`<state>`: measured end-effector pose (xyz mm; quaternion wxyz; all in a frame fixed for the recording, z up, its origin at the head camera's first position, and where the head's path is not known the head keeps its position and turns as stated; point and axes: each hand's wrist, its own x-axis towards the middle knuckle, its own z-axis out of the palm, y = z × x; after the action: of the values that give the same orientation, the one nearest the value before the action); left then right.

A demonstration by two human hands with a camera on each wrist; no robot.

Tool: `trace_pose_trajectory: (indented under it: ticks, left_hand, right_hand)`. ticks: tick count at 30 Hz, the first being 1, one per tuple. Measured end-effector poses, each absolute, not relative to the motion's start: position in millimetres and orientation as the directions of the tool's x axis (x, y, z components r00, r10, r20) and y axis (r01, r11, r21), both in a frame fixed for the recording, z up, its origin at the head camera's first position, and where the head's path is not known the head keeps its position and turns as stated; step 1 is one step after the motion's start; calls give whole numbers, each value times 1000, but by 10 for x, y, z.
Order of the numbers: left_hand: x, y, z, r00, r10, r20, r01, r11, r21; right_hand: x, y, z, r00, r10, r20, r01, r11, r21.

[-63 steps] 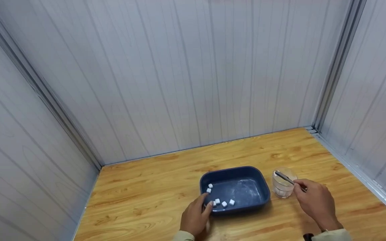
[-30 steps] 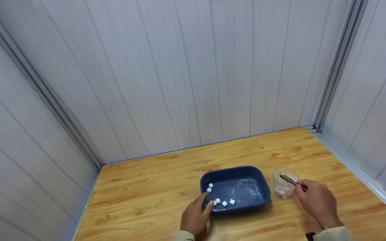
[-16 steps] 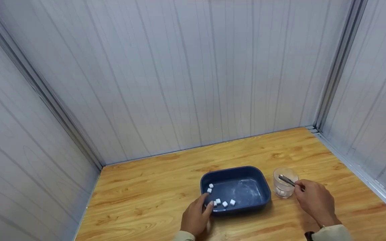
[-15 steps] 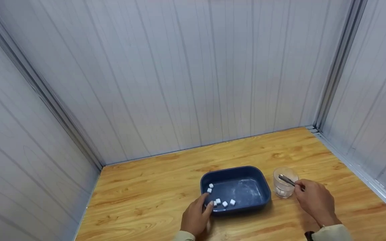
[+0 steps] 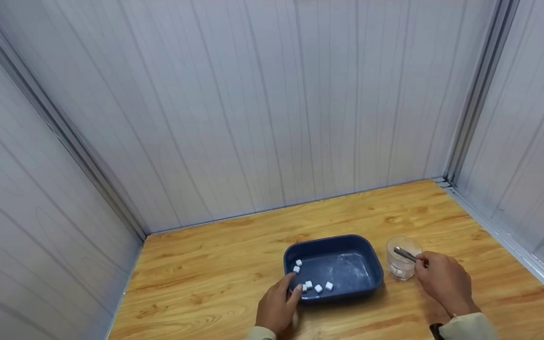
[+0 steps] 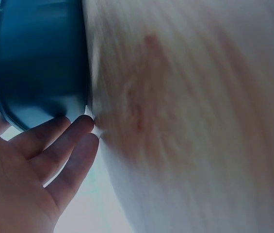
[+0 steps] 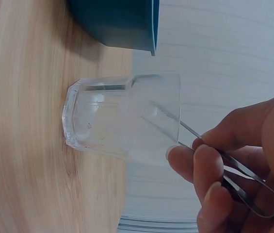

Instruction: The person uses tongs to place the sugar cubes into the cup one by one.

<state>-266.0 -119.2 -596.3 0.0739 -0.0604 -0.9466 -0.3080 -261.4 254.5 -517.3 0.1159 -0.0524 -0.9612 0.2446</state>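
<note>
My right hand (image 5: 444,281) pinches metal tweezers (image 5: 404,254) above a clear drinking glass (image 5: 391,264). In the right wrist view the tweezers' tips are inside the glass (image 7: 127,121), set apart; I see no cube between them. Something whitish shows faintly at the bottom of the glass. My left hand (image 5: 276,304) holds the near left corner of a dark blue plastic basin (image 5: 343,271), some fingers over the rim. The left wrist view shows other fingers against the basin's outer wall (image 6: 40,58). Several small white cubes (image 5: 318,289) lie in the basin along its left and near sides.
The wood-patterned tabletop (image 5: 196,264) spreads left of and behind the basin. Pale panel walls (image 5: 253,118) enclose the table at the back and both sides. The glass stands a short way right of the basin.
About two seconds ago a white cube was at the tweezers' tips over the glass; it is no longer there. The tweezers have shifted slightly. My left hand has stayed on the basin.
</note>
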Motion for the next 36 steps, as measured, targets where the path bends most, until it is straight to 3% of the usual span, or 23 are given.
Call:
trace_pose_trajectory:
  ticks: [7, 13, 36]
  left_hand:
    - [-2651, -1200, -5967, -978, 75, 196, 177, 795, 580]
    - [-2635, -1212, -5976, -968, 79, 237, 202, 803, 560]
    - [-2659, -1195, -5972, -982, 55, 181, 153, 792, 591]
  right_hand:
    - [-2690, 2531, -5093, -985, 129, 112, 63, 884, -463]
    - [-2711, 2523, -5081, -983, 85, 161, 3, 892, -453]
    - [-2772, 2515, -5081, -996, 75, 44, 48, 896, -441]
